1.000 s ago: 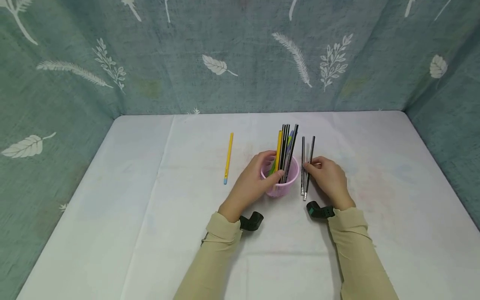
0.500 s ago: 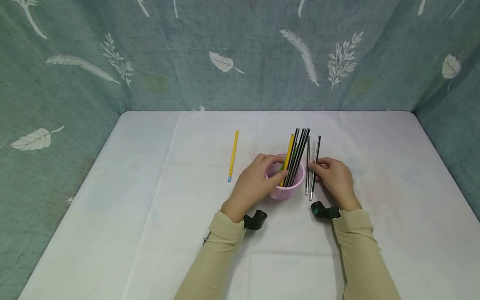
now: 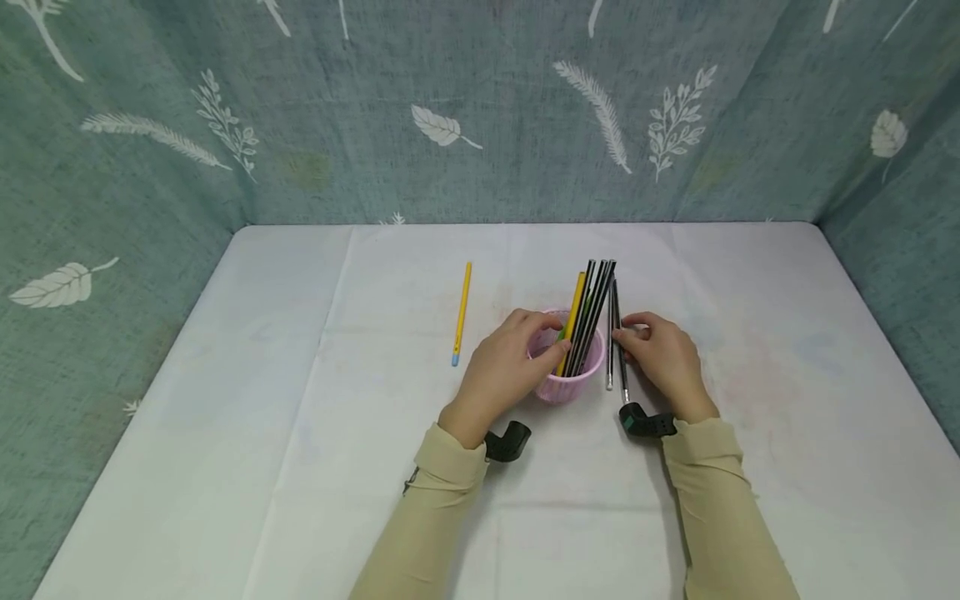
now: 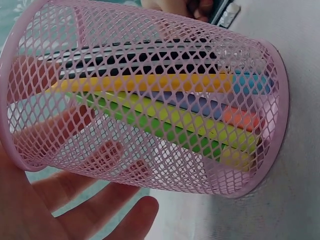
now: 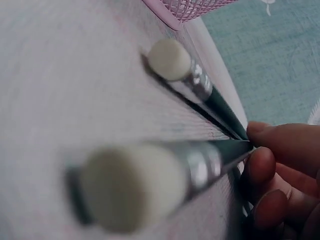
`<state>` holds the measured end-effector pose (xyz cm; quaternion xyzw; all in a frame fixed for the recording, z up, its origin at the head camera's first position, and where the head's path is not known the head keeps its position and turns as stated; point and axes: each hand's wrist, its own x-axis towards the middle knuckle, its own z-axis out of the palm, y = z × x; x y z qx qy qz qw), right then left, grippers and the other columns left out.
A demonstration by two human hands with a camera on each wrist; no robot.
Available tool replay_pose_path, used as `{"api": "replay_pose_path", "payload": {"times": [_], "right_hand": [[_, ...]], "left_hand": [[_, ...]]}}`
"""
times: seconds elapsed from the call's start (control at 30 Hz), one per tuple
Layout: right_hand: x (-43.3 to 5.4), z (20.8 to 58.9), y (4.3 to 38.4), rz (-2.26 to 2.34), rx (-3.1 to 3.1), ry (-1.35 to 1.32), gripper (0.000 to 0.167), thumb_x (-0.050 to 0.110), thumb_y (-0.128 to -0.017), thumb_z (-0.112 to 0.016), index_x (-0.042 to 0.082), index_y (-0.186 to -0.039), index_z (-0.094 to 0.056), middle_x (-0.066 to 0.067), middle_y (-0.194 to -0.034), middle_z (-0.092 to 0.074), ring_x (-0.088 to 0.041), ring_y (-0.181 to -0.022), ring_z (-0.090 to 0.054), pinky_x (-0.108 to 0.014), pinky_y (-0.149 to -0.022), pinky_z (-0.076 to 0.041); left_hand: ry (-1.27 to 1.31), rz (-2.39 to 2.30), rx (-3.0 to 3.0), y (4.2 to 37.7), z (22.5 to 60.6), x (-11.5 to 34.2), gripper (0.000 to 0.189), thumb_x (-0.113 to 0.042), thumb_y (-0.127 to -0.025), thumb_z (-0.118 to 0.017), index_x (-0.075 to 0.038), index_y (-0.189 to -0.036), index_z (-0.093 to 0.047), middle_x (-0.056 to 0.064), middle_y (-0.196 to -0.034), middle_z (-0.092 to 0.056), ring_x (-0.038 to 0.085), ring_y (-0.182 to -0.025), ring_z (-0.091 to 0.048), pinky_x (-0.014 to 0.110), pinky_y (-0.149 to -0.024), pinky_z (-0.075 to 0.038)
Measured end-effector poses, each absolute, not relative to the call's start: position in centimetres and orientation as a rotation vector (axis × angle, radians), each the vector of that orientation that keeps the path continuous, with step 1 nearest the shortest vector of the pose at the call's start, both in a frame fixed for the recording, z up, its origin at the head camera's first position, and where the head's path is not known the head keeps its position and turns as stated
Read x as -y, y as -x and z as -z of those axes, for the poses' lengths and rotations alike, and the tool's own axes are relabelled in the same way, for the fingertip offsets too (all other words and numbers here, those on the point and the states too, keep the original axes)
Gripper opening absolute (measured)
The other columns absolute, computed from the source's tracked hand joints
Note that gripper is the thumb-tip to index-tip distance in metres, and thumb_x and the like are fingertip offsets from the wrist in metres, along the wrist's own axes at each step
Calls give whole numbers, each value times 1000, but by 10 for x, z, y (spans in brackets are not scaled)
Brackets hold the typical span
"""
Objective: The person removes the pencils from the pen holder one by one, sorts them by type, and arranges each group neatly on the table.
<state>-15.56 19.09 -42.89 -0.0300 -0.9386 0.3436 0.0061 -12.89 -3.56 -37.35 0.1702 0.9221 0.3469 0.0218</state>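
Observation:
A pink mesh cup (image 3: 555, 393) stands on the white cloth with several black pencils (image 3: 591, 321), a yellow pencil (image 3: 573, 312) and green ones leaning to the right in it. My left hand (image 3: 497, 362) holds the cup at its left side, thumb and index finger over the rim by the pencils; in the left wrist view the other fingers spread along the mesh (image 4: 165, 115). My right hand (image 3: 666, 362) pinches a black pencil between thumb and fingers, its white eraser (image 5: 135, 187) toward the wrist camera. A second black pencil (image 5: 220, 107) lies close beside it.
Left of the cup, a lone yellow pencil (image 3: 462, 312) with a blue end lies on the white cloth (image 3: 360, 467). A green leaf-patterned curtain (image 3: 480, 183) closes off the back and both sides.
The pencils in the cup have tipped further right. In my right hand the black pencil has turned, its far end swinging left against the second pencil and its eraser end moving right.

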Motion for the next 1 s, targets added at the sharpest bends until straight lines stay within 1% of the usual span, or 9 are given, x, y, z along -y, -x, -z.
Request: {"api": "replay_pose_path", "payload": {"times": [0.17, 0.33, 0.5, 0.67, 0.83, 1.0], "right_hand": [[-191, 427, 157, -1079, 2915, 121, 32, 37, -87, -53, 15, -108, -61, 2, -64, -61, -15, -56, -52, -30, -57, -37], [-192, 429, 156, -1134, 2884, 150, 34, 38, -90, -49, 13, -108, -61, -1, -67, -63, -17, -56, -52, -30, -57, -37], [-193, 431, 157, -1170, 2854, 147, 35, 40, -90, -47, 12, -107, -61, -2, -66, -61, -17, -51, -51, -31, -54, -37], [-193, 431, 156, -1200, 2842, 148, 36, 40, -90, -47, 12, -107, -60, -2, -64, -60, -16, -48, -50, -31, -51, -38], [-193, 431, 155, -1231, 2852, 155, 36, 40, -91, -47, 11, -108, -59, -3, -63, -59, -16, -47, -51, -31, -52, -38], [-195, 428, 156, -1271, 2865, 130, 35, 39, -91, -46, 12, -110, -58, -4, -64, -59, -17, -48, -52, -31, -56, -38]], "left_hand": [[-536, -1057, -2880, 130, 373, 34, 39, -49, -86, -48, -25, -116, -57, -10, -114, -50, 8, -107, -48, 33, -86, -41], [-530, -1070, -2880, 130, 375, 34, 41, -49, -85, -50, -26, -119, -56, -11, -115, -50, 7, -108, -47, 33, -87, -41], [-544, -1098, -2885, 132, 377, 35, 43, -50, -85, -50, -29, -123, -52, -13, -117, -50, 5, -111, -45, 33, -88, -40], [-543, -1104, -2876, 132, 376, 36, 44, -51, -85, -49, -29, -124, -52, -13, -118, -49, 5, -112, -44, 33, -89, -39], [-516, -1111, -2855, 131, 377, 37, 44, -51, -85, -49, -30, -123, -52, -13, -118, -50, 5, -112, -44, 33, -91, -38], [-512, -1119, -2858, 131, 377, 36, 43, -50, -85, -50, -29, -122, -53, -14, -118, -50, 4, -112, -44, 32, -90, -38]]}}
